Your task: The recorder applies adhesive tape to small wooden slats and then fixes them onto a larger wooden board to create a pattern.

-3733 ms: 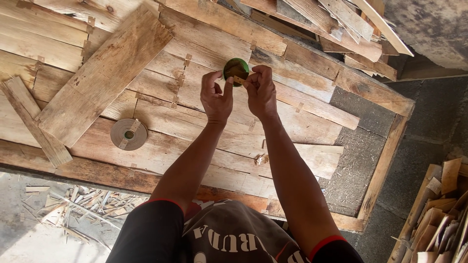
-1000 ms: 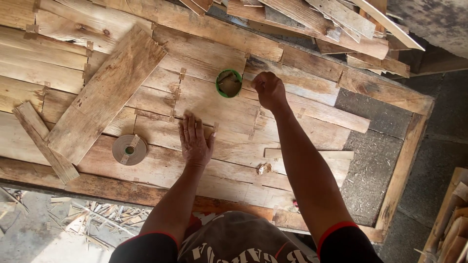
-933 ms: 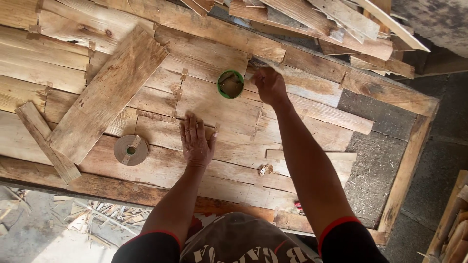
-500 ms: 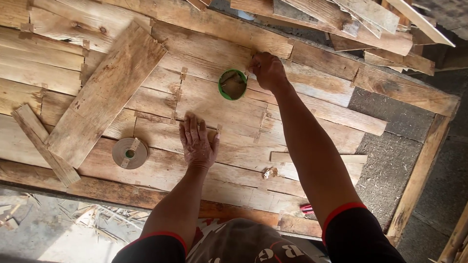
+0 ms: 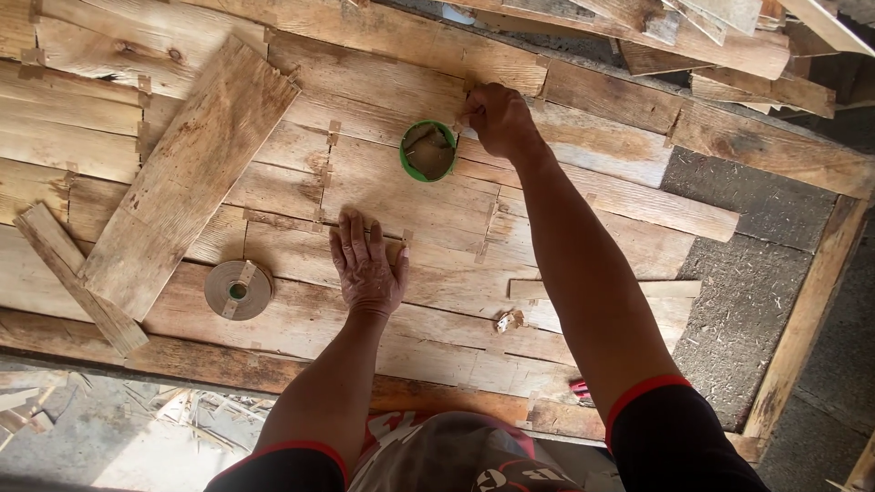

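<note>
My left hand (image 5: pixel 367 264) lies flat, fingers spread, on a sheet of thin wooden veneer strips (image 5: pixel 401 301) joined with small brown tape patches. My right hand (image 5: pixel 499 118) reaches farther out, fingers curled and pressed on a seam at the sheet's far side, just right of a small green round container (image 5: pixel 428 151) holding brownish contents. I cannot tell whether a small piece sits under the fingertips. A roll of brown paper tape (image 5: pixel 238 290) rests on the veneer left of my left hand.
A loose wide plank (image 5: pixel 187 173) lies diagonally at the left, a narrow strip (image 5: pixel 77 278) below it. More boards (image 5: pixel 711 36) pile at the far right. A dark gritty board (image 5: pixel 756 273) shows right of the veneer. Wood scraps (image 5: pixel 55 410) litter the floor at lower left.
Earlier both hands held the green container up together. It now sits on the veneer; my left hand went flat on the sheet and my right hand moved up past the container to the seam.
</note>
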